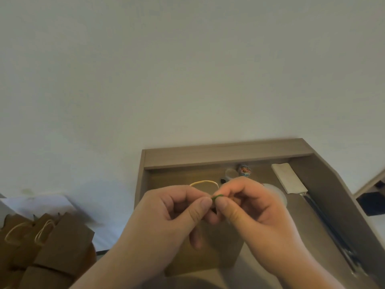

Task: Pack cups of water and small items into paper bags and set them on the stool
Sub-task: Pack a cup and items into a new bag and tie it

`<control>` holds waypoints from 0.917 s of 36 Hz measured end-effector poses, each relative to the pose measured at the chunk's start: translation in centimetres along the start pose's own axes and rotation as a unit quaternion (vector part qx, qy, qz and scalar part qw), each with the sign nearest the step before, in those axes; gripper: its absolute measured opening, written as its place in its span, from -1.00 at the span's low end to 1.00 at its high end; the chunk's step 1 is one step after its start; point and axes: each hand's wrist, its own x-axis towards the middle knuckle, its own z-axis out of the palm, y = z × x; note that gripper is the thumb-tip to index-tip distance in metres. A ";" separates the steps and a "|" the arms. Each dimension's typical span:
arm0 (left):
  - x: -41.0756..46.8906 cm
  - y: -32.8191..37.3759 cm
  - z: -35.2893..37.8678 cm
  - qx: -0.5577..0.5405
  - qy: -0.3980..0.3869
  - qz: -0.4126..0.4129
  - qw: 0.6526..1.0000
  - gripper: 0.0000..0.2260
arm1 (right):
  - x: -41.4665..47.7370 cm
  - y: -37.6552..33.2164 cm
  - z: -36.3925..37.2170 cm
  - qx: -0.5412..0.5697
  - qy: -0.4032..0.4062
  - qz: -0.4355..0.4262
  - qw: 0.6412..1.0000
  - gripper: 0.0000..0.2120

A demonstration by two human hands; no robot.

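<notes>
View from a head camera, looking down at a desk [312, 215] against a plain wall. Two hands meet at the centre of the view. The left hand [173, 209] and the right hand [250, 205] each pinch one small green tie [216, 197] between thumb and forefinger, thumb tips almost touching, probably to twist or straighten it before closing a bag. The tie sits right at the fingertips, just above a brown paper bag [208, 253] whose pale cord handle [205, 182] arches behind the knuckles. A whitish cup [277, 192] stands on the desk, half hidden behind the right hand. At far left, several closed bags [62, 243] stand together, seemingly on the stool [93, 255], well apart from the hands.
</notes>
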 end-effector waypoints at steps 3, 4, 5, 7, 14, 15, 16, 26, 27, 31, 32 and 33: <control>0.1 0.1 0.1 -0.001 0.004 -0.014 1.000 -0.85 | 0.2 -0.1 -0.2 -0.004 0.007 0.002 1.000 -0.92; 0.2 0.1 0.2 -0.002 0.004 -0.016 1.000 -0.85 | 0.2 -0.2 -0.3 -0.004 0.005 0.001 1.000 -0.92; 0.2 0.1 0.2 -0.003 0.004 -0.017 1.000 -0.85 | 0.3 -0.2 -0.4 -0.009 0.001 -0.001 1.000 -0.91; 0.3 0.2 0.3 0.003 0.007 -0.013 1.000 -0.83 | 0.3 -0.4 -0.5 -0.010 -0.013 -0.005 1.000 -0.91; 0.3 0.0 1.2 -0.016 0.003 -0.006 1.000 -0.83 | 0.5 -0.2 -0.4 0.051 -0.035 0.012 0.998 -0.94; 0.2 0.0 1.3 -0.027 0.004 -0.006 1.000 -0.83 | 0.6 -0.1 -0.4 0.046 -0.033 0.013 0.998 -0.95; 0.2 0.1 1.4 -0.037 0.006 -0.005 0.999 -0.82 | 0.6 0.0 -0.4 0.044 -0.033 0.012 0.998 -0.94; 0.2 -0.2 1.5 -0.073 0.008 -0.004 0.997 -0.84 | 0.8 0.4 -0.9 0.116 -0.045 0.031 0.992 -0.74; 0.2 -0.2 1.5 -0.076 0.008 -0.006 0.997 -0.84 | 0.8 0.5 -1.0 0.124 -0.048 0.032 0.991 -0.78; 0.1 0.0 1.6 -0.072 0.007 -0.013 0.997 -0.83 | 0.9 0.3 -1.1 0.181 -0.083 0.027 0.980 -0.86; 0.0 0.1 1.6 -0.069 0.006 -0.015 0.997 -0.83 | 1.0 0.2 -1.1 0.188 -0.086 0.023 0.978 -0.86; 0.0 0.1 1.6 -0.068 0.007 -0.016 0.998 -0.83 | 1.0 0.2 -1.1 0.189 -0.088 0.018 0.978 -0.87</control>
